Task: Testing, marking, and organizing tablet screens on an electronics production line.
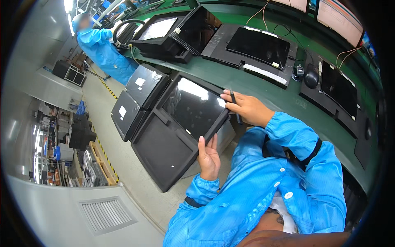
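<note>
The dark display panel [193, 108] sits just left of the picture's centre, tilted off the green worktop [263, 88] with its glossy face turned up toward the head, probably so the ceiling lights rake across the glass and show marks. The left hand [209, 158], at about six o'clock of the panel, has its grip clamped on the lower edge, thumb on the front and fingers behind, carrying the weight. The right hand [248, 109], at three o'clock, steadies the upper right corner while its grip is closed round a thin dark pen [235, 106], kept ready between the fingers. Beneath the panel lies a black foam tray [164, 154], whose far edge the panel hides. The pen's tip is lost behind the hand, and specks on the glass are too faint to read as dust or reflection.
</note>
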{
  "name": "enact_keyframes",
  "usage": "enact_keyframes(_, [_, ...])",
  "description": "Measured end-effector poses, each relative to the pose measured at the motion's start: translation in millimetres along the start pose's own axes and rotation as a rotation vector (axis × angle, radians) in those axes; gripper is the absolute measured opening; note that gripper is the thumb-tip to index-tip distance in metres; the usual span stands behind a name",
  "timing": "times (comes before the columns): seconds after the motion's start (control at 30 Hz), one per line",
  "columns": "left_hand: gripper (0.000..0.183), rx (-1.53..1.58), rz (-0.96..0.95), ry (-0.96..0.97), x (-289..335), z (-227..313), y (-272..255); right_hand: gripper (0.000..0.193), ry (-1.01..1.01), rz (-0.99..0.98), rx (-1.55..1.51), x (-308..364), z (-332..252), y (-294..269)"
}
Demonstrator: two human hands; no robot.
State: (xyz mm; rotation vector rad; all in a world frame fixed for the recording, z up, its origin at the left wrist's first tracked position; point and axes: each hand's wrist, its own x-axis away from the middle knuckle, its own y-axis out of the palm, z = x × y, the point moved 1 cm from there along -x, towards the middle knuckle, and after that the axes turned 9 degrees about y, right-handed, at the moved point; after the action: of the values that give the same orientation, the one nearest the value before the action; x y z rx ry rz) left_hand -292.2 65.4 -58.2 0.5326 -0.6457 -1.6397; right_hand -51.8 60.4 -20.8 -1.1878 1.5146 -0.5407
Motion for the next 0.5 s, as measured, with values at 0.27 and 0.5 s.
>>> enact_keyframes(0.27, [0.063, -0.13, 0.138, -0.341, -8.4, -0.6, -28.3, 0.031, 0.032, -0.07, -0.13, -19.1, 9.6, 40.0])
enact_keyframes(0.5, [0.04, -1.106, -0.917, 0.065, -15.7, 77.4, 25.4, 0.042, 0.272, -0.18, -0.044, 25.4, -23.9, -37.9])
